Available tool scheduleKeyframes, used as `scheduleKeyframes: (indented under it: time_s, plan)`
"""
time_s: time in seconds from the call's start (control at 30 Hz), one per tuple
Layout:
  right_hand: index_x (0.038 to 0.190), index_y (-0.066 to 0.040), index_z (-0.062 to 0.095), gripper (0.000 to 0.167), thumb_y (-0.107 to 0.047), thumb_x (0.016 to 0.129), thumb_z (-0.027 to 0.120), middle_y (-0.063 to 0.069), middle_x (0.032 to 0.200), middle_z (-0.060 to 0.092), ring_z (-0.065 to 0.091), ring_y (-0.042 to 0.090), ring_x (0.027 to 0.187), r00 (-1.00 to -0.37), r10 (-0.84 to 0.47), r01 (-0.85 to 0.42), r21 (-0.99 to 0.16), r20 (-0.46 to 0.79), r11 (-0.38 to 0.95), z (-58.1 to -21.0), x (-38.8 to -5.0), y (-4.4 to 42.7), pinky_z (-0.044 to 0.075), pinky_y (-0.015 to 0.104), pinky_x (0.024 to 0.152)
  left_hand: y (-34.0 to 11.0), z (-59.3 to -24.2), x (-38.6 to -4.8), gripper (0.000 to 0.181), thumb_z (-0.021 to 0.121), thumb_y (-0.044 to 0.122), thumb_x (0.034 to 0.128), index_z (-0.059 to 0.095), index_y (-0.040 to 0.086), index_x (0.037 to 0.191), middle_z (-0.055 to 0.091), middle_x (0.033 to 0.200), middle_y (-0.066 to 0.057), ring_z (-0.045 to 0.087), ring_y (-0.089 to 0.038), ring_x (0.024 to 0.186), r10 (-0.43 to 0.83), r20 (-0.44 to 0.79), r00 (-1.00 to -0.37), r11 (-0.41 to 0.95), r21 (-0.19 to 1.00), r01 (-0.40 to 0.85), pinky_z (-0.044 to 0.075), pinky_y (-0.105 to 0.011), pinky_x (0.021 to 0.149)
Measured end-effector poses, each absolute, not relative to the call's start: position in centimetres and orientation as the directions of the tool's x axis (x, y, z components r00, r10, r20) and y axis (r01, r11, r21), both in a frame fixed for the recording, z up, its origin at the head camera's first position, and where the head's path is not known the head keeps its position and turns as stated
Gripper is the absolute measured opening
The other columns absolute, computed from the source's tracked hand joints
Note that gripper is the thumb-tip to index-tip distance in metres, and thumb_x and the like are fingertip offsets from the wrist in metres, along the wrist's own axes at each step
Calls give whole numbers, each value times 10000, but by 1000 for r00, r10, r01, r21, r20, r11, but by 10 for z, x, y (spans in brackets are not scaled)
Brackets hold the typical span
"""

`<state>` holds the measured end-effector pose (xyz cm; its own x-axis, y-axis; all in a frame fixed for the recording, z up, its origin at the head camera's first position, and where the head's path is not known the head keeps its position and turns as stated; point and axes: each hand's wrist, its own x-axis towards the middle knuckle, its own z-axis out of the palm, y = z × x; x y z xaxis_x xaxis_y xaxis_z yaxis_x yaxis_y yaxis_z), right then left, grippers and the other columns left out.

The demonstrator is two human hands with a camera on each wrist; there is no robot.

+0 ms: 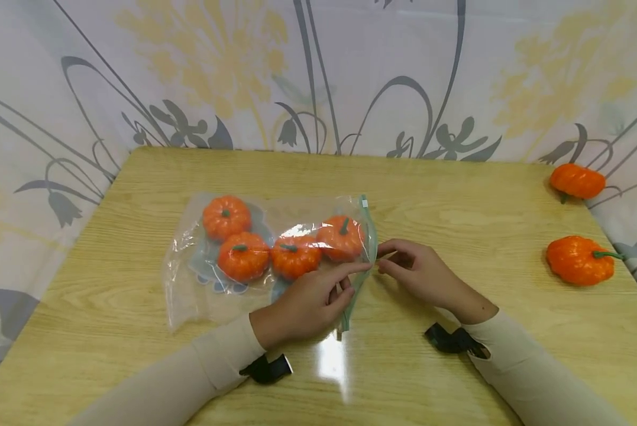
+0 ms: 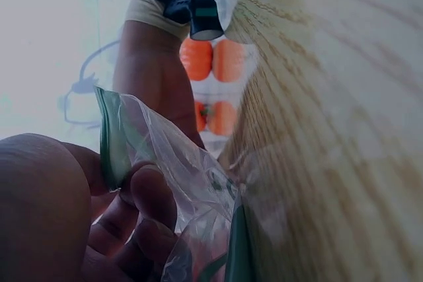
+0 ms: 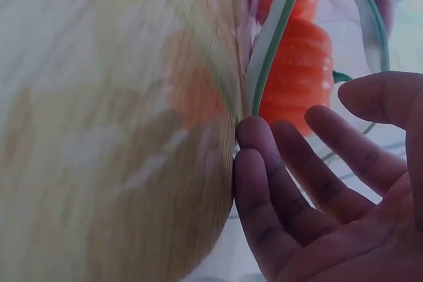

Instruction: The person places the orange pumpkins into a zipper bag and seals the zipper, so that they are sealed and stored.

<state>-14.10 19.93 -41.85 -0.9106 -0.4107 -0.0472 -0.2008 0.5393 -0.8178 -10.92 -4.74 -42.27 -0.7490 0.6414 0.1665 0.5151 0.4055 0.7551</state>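
A clear zip bag (image 1: 182, 296) with a green edge lies on the table, and several small orange toy pumpkins (image 1: 243, 256) show inside it. My left hand (image 1: 307, 302) is over the bag's mouth and pinches the green-edged lip (image 2: 114, 140) between thumb and fingers. Nearer the right side, my right hand (image 1: 422, 272) has its fingers spread and relaxed, with fingertips at the lower lip (image 3: 274, 51). Its thumb stands apart from them. In the right wrist view the two lips are parted, with a pumpkin (image 3: 297, 74) behind them.
Two more toy pumpkins, one upper (image 1: 578, 181) and one lower (image 1: 580, 261), lie near the right edge of the wooden table (image 1: 467, 207). A flower-patterned cloth (image 1: 350, 71) hangs behind the table and along its sides.
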Motion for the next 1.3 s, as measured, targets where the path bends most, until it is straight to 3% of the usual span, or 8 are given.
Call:
scheduleKeyframes:
  time_s: [0.37, 0.73, 1.0, 1.17, 1.3]
  plan:
    - [1177, -71, 689, 218, -179, 1008, 603, 96, 1089, 735, 710, 176, 913, -924, -380, -179, -820, -51, 544, -420, -140, 201, 535, 236, 749, -47, -425, -109, 449, 528, 164, 1013, 510, 188, 1460, 633, 906, 96, 533, 5, 656, 615, 111, -781, 483, 730, 484, 488, -179, 592]
    - [1158, -89, 700, 206, -192, 1004, 610, 66, 1065, 748, 708, 172, 878, -930, -366, -201, -794, -29, 574, -416, -141, 201, 533, 242, 726, -49, -423, -114, 487, 590, 114, 945, 538, 191, 1423, 600, 879, 88, 538, -14, 704, 533, 198, -823, 503, 708, 496, 481, -184, 626]
    - [1136, -106, 712, 184, -181, 1000, 614, 66, 1092, 740, 696, 167, 875, -933, -359, -243, -758, 13, 606, -418, -142, 201, 534, 253, 709, -49, -424, -113, 533, 578, 84, 923, 500, 96, 1450, 541, 904, 29, 505, -124, 906, 539, 176, -824, 514, 706, 487, 464, -287, 834]
    - [1141, -87, 708, 189, -167, 1001, 609, 82, 1090, 738, 709, 177, 880, -933, -359, -230, -765, -2, 602, -419, -139, 202, 545, 251, 733, -50, -427, -113, 551, 579, 99, 924, 486, 103, 1466, 549, 938, 28, 503, -144, 954, 553, 127, -823, 550, 687, 475, 454, -307, 859]
    - [1136, -80, 710, 189, -163, 1002, 607, 86, 1096, 739, 711, 183, 882, -933, -359, -242, -763, 14, 599, -419, -139, 202, 545, 254, 742, -51, -428, -114, 563, 562, 87, 928, 472, 127, 1483, 618, 1155, 13, 529, -166, 1078, 563, 118, -818, 560, 673, 483, 457, -345, 948]
